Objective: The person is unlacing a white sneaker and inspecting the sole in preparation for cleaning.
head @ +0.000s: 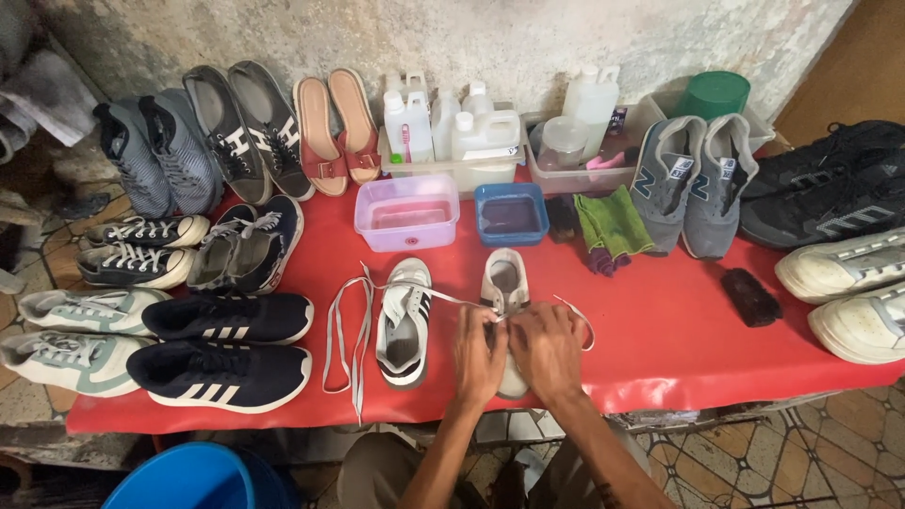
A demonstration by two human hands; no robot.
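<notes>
Two white sneakers lie on the red table (660, 330). My left hand (479, 356) and my right hand (549, 351) rest together on the right white sneaker (504, 281), fingers pinched on its white lace (443, 296). The lace stretches left across the other white sneaker (403, 322), which has dark stripes. A second loose white lace (345, 339) lies in a long loop to the left of that shoe.
Dark sneakers (224, 363) lie at the left, grey ones (693, 184) and black and white ones at the right. A pink tub (407, 213), a blue tub (510, 214), a green cloth (613, 224), a dark brush (751, 296), bottles (443, 123) stand behind. A blue bucket (193, 476) sits below.
</notes>
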